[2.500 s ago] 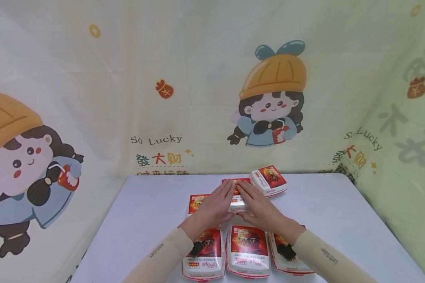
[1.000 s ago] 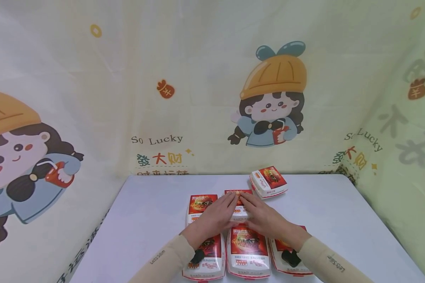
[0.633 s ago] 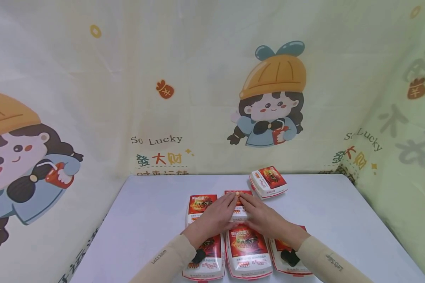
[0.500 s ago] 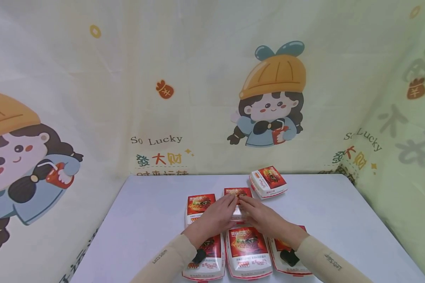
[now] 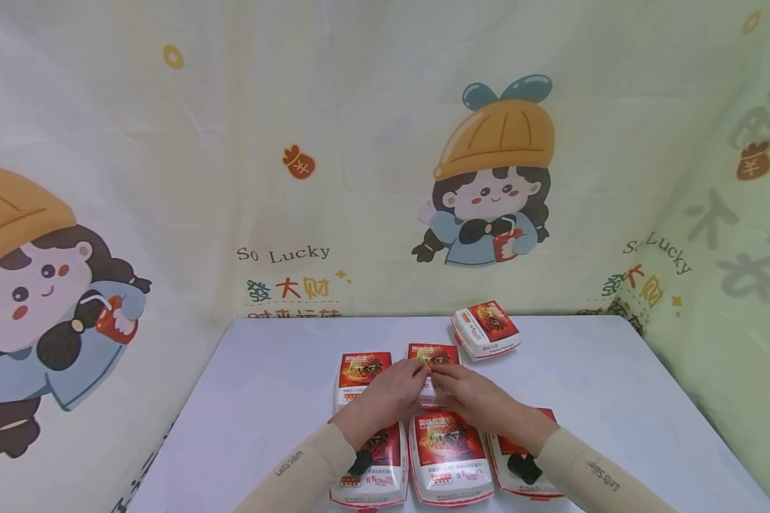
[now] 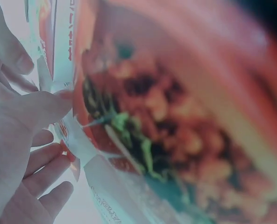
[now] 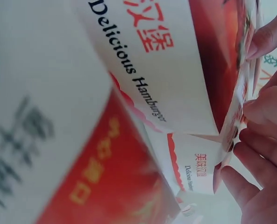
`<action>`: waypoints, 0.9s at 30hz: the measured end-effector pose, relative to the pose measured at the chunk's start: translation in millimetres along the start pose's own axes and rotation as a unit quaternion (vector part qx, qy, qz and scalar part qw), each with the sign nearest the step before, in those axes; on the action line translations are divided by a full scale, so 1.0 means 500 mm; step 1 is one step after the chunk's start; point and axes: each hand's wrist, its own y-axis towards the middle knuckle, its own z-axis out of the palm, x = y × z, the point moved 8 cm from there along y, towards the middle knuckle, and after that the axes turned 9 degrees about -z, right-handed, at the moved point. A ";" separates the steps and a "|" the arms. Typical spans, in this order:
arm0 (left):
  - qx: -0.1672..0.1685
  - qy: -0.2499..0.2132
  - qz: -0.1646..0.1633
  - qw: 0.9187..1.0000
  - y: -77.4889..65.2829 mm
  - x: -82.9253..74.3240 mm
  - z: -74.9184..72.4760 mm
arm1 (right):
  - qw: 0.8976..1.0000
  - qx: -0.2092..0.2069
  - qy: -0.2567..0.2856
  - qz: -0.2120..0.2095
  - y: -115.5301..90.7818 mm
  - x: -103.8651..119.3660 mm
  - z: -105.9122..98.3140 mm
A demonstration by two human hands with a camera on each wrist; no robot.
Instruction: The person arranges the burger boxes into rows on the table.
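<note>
Both hands are at a red-and-white hamburger box (image 5: 433, 351), the right one of two in the back row, lying flat on the white table (image 5: 276, 399). My left hand (image 5: 391, 392) touches its near left part, and my right hand (image 5: 478, 399) its near right part. Their fingertips almost meet over the box's near half, hiding it. In the left wrist view, the left hand (image 6: 21, 126) has a digit against a box edge while its other fingers are spread loosely. The right wrist view shows the right hand (image 7: 269, 140) with fingers slightly bent and apart, beside printed box sides (image 7: 161, 70).
Three matching boxes form the front row: left (image 5: 372, 477), middle (image 5: 449, 456) and right (image 5: 526, 484), the outer ones partly under my forearms. Another box (image 5: 362, 370) lies left of the hands. One turned box (image 5: 485, 329) sits near the far edge. A printed cloth (image 5: 372, 214) hangs behind.
The box between the hands has come nearer, against the front row, with small shifts back and forth. Both hands have drawn nearer too, and their fingertips have slid toward its near half.
</note>
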 end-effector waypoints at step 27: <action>-0.010 -0.043 -0.019 0.999 0.016 0.008 -0.013 | 0.999 -0.007 0.017 0.051 -0.014 -0.021 -0.016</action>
